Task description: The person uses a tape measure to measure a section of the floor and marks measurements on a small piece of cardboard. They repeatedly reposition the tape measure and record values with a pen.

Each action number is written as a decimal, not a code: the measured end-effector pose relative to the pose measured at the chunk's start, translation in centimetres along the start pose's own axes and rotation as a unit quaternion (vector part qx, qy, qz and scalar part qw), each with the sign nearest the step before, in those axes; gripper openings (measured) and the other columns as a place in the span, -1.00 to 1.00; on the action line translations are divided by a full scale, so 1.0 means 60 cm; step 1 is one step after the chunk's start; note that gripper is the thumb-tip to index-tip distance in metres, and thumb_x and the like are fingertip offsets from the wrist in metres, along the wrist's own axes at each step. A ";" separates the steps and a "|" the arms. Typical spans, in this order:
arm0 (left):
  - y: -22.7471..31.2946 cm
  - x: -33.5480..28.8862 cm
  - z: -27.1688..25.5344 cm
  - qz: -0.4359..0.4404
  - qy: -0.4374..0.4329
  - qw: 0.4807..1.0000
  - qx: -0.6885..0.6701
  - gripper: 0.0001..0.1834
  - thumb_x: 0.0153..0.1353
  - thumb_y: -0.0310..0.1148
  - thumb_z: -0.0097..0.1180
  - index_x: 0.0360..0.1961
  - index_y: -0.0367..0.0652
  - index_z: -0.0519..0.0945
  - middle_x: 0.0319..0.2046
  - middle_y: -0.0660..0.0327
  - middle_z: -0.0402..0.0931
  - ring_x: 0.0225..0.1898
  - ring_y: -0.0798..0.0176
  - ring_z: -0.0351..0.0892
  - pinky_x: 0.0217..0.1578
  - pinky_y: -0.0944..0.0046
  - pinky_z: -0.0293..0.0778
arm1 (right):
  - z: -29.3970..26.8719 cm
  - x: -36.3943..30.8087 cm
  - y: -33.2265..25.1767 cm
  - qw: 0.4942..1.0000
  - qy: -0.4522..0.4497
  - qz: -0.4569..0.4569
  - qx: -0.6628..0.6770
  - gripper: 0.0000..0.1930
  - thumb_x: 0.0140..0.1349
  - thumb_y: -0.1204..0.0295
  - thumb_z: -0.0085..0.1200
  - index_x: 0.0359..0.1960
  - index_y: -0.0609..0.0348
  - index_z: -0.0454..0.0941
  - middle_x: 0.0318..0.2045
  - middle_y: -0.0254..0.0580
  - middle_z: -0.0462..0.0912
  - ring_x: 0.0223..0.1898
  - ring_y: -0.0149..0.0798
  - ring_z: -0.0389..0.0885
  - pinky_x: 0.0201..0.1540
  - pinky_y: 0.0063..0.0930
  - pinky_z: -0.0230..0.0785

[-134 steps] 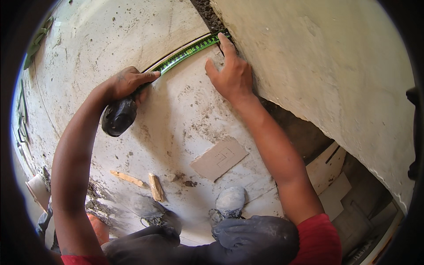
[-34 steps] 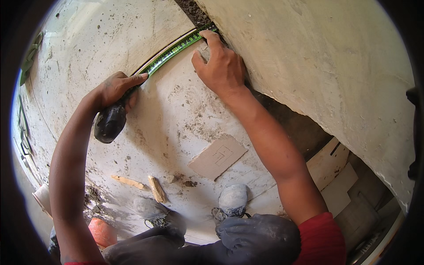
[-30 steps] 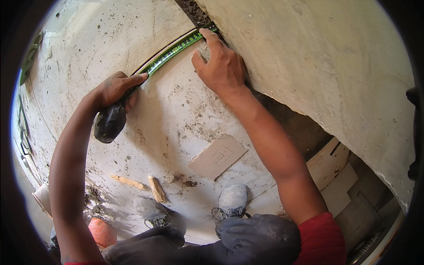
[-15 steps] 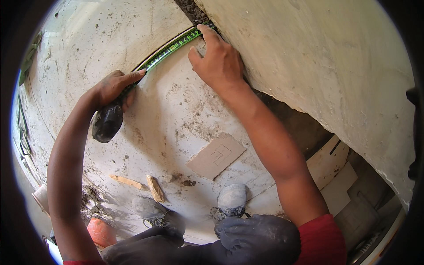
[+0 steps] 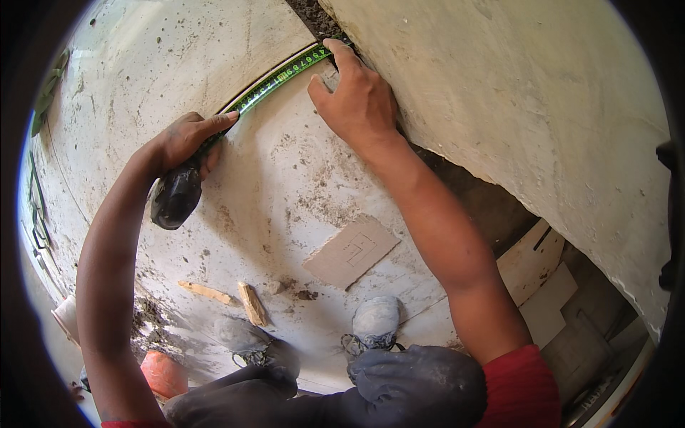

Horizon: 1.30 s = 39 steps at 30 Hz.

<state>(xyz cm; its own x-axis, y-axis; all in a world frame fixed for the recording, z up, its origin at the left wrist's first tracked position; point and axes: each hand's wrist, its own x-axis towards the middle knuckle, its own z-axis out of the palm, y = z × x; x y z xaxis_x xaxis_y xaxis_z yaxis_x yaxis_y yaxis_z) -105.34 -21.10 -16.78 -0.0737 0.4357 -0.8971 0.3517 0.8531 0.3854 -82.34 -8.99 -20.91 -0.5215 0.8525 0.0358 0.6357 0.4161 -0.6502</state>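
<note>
My left hand (image 5: pixel 187 144) grips a tape measure, its thumb pressing on the drawn-out blade. The rounded black case (image 5: pixel 176 200) shows below that hand, and the green blade (image 5: pixel 275 80) stretches from it up and right in a slight curve over the white, dirt-specked floor. My right hand (image 5: pixel 360 100) is at the blade's far end, by the foot of the pale wall. Its index fingertip presses on the blade there, while the thumb stands apart. The other fingers are mostly hidden behind the hand.
A pale wall or panel (image 5: pixel 528 85) with a ragged lower edge rises at the right. Dark soil (image 5: pixel 314 18) fills a gap at the top. A cardboard piece (image 5: pixel 351 252), wood scraps (image 5: pixel 251 304), and an orange container (image 5: pixel 164 374) lie nearer my shoes (image 5: pixel 375 321).
Both hands and the tape measure appear shifted very slightly to the right, along with the whole scene. The grip on the blade stays the same.
</note>
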 end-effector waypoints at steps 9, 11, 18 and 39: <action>-0.001 0.000 -0.002 0.008 -0.007 1.000 -0.017 -0.24 0.27 0.31 0.00 -0.71 -0.22 0.55 -0.76 0.20 0.46 -0.74 0.30 0.52 -0.64 0.30 0.52 | 0.001 0.000 0.002 1.000 -0.002 -0.002 0.002 -0.46 0.14 0.25 0.19 0.18 0.09 0.45 -0.16 0.24 0.67 -0.13 0.23 0.66 0.00 -0.07 0.52; -0.001 0.000 -0.002 0.009 -0.008 1.000 -0.016 -0.23 0.27 0.31 -0.01 -0.71 -0.22 0.55 -0.76 0.20 0.46 -0.74 0.30 0.52 -0.64 0.30 0.52 | 0.001 0.000 0.001 1.000 0.000 -0.005 0.000 -0.46 0.14 0.25 0.18 0.18 0.10 0.45 -0.14 0.22 0.67 -0.12 0.22 0.65 0.00 -0.07 0.52; -0.004 0.003 -0.004 0.013 -0.018 1.000 -0.014 -0.21 0.28 0.33 -0.04 -0.71 -0.23 0.55 -0.76 0.20 0.46 -0.73 0.29 0.52 -0.62 0.29 0.51 | 0.000 -0.001 0.001 1.000 0.002 -0.012 -0.001 -0.47 0.14 0.25 0.18 0.16 0.15 0.47 -0.07 0.15 0.66 -0.08 0.21 0.64 0.02 -0.07 0.50; -0.002 0.000 -0.001 0.018 -0.003 1.000 0.020 -0.18 0.30 0.38 -0.16 -0.71 -0.19 0.54 -0.77 0.23 0.44 -0.76 0.31 0.50 -0.64 0.30 0.50 | -0.001 0.003 0.005 0.998 0.000 -0.059 -0.021 -0.51 0.15 0.33 0.09 0.09 0.38 0.46 -0.04 0.26 0.61 -0.12 0.22 0.65 -0.04 -0.08 0.55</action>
<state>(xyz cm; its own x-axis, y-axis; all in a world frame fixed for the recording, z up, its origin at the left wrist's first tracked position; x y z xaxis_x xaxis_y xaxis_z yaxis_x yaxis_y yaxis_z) -105.45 -21.19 -16.83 -0.0540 0.4646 -0.8839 0.3914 0.8242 0.4093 -82.18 -8.70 -21.04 -0.5939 0.7970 0.1101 0.5928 0.5260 -0.6098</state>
